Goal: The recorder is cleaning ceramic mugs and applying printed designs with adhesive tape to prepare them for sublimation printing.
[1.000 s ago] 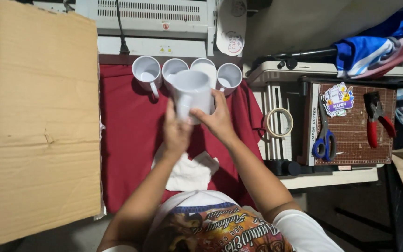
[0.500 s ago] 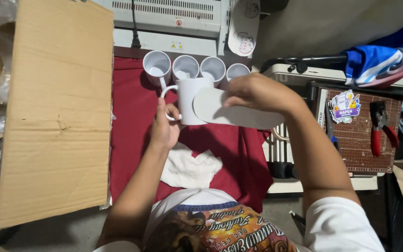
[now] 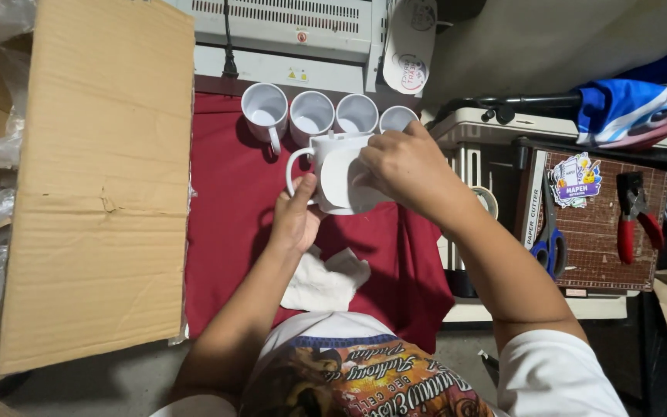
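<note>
Above the red cloth (image 3: 225, 208), mid-scene: left hand (image 3: 296, 220) grips white mug (image 3: 332, 184) at its handle; right hand (image 3: 404, 166) presses a white sheet (image 3: 347, 179) against its side. Four mugs (image 3: 312, 116) lined just beyond. White rag (image 3: 326, 279) near. Cardboard (image 3: 94, 177) left.

A white mug (image 3: 333, 174) with a loop handle on its left side is held tilted above the red cloth, a white sheet (image 3: 345, 181) pressed flat against its wall.

White short-sleeved T-shirt, colourful graphic print with lettering on chest, bare forearms, no gloves
</note>
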